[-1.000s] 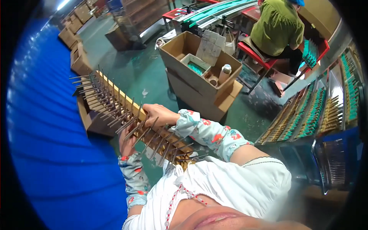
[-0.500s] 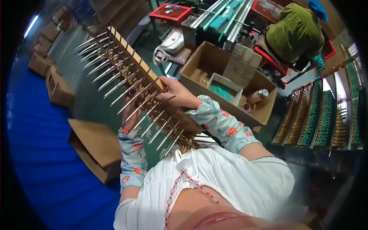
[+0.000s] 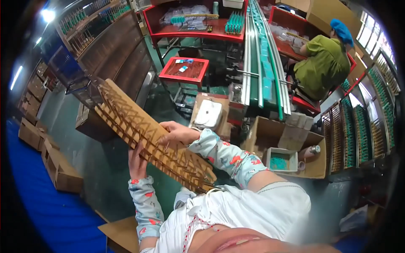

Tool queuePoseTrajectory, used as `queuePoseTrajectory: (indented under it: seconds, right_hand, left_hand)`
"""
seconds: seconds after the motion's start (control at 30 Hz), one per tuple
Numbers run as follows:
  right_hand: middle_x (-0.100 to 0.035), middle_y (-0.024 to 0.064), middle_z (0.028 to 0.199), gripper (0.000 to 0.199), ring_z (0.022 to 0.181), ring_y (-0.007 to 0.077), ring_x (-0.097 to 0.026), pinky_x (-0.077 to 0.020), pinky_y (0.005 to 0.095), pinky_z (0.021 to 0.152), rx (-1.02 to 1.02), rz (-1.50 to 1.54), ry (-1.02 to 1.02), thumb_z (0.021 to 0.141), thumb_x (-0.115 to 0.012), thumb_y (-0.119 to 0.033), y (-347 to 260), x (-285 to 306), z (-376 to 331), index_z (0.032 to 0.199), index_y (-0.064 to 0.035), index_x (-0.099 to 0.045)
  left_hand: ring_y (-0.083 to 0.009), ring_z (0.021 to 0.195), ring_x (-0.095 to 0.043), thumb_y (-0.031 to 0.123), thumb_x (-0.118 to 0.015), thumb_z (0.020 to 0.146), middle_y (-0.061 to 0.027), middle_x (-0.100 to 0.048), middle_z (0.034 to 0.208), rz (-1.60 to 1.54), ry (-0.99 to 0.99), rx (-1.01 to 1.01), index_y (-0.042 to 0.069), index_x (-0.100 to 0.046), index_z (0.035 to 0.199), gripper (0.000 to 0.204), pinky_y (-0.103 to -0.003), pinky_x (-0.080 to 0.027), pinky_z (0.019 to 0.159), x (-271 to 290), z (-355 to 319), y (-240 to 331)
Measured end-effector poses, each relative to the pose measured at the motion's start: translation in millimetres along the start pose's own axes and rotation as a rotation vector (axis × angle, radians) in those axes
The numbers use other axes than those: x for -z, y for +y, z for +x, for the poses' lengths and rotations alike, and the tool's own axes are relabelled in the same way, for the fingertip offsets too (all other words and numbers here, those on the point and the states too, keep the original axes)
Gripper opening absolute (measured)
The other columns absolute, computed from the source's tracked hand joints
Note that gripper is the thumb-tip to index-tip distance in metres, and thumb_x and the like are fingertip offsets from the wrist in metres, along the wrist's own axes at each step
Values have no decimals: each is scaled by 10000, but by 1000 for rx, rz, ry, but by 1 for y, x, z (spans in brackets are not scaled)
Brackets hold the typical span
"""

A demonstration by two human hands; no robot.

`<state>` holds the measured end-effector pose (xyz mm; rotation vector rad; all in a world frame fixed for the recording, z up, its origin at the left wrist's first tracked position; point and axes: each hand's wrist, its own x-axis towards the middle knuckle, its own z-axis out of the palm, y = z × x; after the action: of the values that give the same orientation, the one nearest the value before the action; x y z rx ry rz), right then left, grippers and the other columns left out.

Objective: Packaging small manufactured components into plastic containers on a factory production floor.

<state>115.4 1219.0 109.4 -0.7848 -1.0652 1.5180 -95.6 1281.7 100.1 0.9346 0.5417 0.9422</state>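
Note:
A long wooden rack with rows of metal pins (image 3: 114, 93) is in front of me, slanting from the far left down to my waist. Two lengthwise wooden pieces show, with the pins between and across them. My left hand (image 3: 137, 163) grips its left edge from beneath, fingers partly hidden by the wood. From the right, my right hand (image 3: 179, 134) is closed over its upper edge near the middle. The rack's near end reaches my white top (image 3: 253, 206). Patterned sleeves cover both my forearms.
A cardboard box (image 3: 270, 128) at right holds a white tray of small green pieces (image 3: 280, 160) and a flask (image 3: 310, 151). Beyond stand a red-edged stool (image 3: 184, 71) and a conveyor (image 3: 266, 63). A person in green (image 3: 322, 67) sits far right, near racks (image 3: 358, 135) of green-and-tan pieces.
The rack has turned in my hands, so its pins no longer point out to the left. My view has lifted, showing the red workbench and shelving farther off.

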Motion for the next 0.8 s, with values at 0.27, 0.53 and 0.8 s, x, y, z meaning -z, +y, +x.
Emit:
queuePoseTrajectory:
  seconds: [0.27,0.53,0.8]
  right_hand:
    - [-649,52,1106,466,870,105,-626,-519,251,648,-28,-113,224,815,-680,-22,5,71,167,1257,-24,-529]
    - [-611,61,1149,581,981,150,-608,-519,292,809,79,-150,403,760,-624,21,-35,129,263,1315,3,-451]
    - [-597,47,1212,551,1053,156,-580,-463,303,883,201,-230,311,816,-666,-66,-112,234,407,1327,-5,-470]
  left_hand:
    - [-198,941,-639,96,-690,834,-91,-653,1105,-46,-204,230,-54,-586,1174,385,-335,-513,826,81,222,28]
    - [-206,922,-668,4,-678,830,-87,-675,1063,-201,-346,217,-16,-605,1129,309,-351,-558,803,67,392,33]
    - [-152,832,-623,27,-697,834,-39,-641,973,-179,-353,170,56,-606,1079,263,-339,-547,760,44,570,91]
